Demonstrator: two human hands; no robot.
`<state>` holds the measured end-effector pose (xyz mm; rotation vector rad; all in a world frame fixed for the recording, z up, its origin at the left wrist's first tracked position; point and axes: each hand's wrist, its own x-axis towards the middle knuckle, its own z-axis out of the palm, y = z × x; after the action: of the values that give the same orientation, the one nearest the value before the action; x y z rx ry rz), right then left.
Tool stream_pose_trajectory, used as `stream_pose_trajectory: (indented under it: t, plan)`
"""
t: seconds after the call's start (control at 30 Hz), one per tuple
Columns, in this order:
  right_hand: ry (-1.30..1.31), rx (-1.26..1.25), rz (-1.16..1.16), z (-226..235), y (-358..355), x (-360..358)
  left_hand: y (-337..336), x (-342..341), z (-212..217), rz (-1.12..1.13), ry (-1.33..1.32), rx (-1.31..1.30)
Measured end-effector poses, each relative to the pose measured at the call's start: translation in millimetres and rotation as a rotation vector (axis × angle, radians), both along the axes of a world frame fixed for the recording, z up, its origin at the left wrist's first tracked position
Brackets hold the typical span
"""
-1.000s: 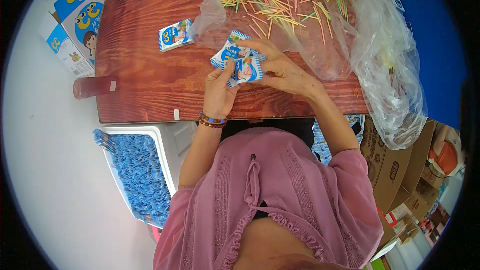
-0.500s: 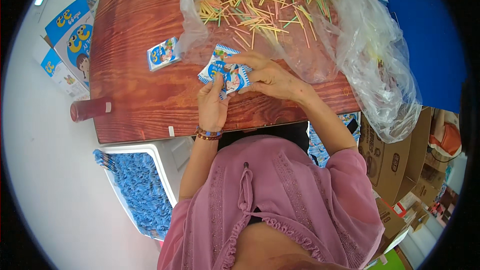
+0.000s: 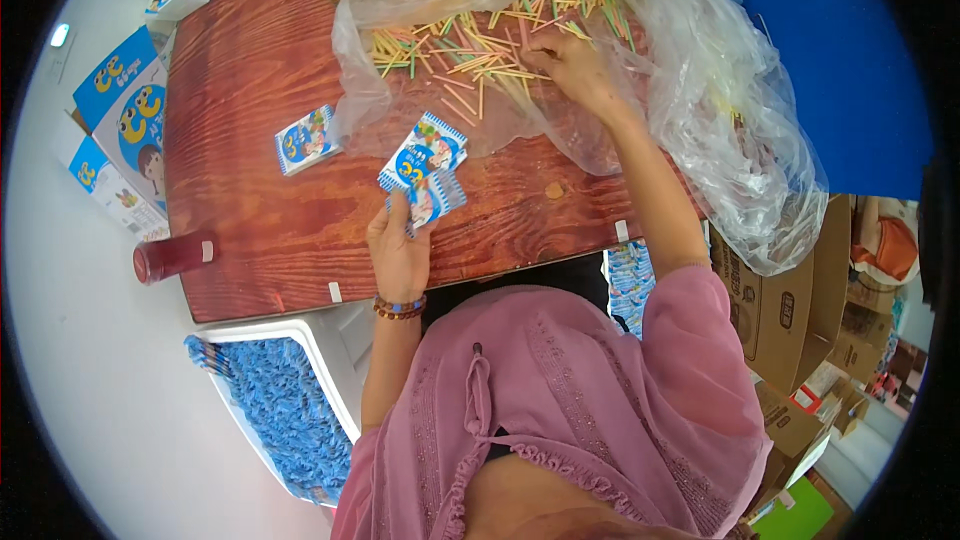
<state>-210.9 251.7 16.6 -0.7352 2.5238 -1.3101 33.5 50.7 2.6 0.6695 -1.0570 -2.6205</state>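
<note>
Between the thumb and fingers of my left hand [image 3: 398,252] is a small blue-and-white snack packet [image 3: 436,200], close over the table near its front edge. Just beyond it on the wood lies a small pile of similar packets [image 3: 420,152], partly covered by the held one. My right hand [image 3: 575,65] reaches out to the heap of thin yellow, pink and green sticks [image 3: 480,55]. Its fingers are bunched together at the sticks, and what they pinch is hidden. The sticks lie on a spread clear plastic bag [image 3: 505,130].
Another stack of packets [image 3: 306,140] lies at the left on the reddish wooden table [image 3: 250,70]. A red cylinder [image 3: 174,257] sits by the left edge. Below stands a white bin [image 3: 352,410] full of blue packets. Printed boxes [image 3: 120,120] stand left, cardboard cartons [image 3: 790,310] right.
My right hand has let go of the packets and moved away to the heap of sticks. My left hand has drawn slightly nearer with one packet; the others now lie on the table.
</note>
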Motion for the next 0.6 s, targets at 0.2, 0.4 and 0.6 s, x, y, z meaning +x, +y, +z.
stream_pose_trajectory:
  t: [0.2, 0.4, 0.6]
  plan:
    - [0.278, 0.021, -0.124, -29, 11, -56, -9, 10, -19, 0.013, 0.010, 0.037]
    - [0.493, 0.461, -0.502, -51, 29, -133, -6, 8, -17, 0.057, -0.041, -0.016]
    - [0.505, 0.749, -0.334, -53, 15, -168, -12, 14, -22, 0.069, -0.053, -0.003]
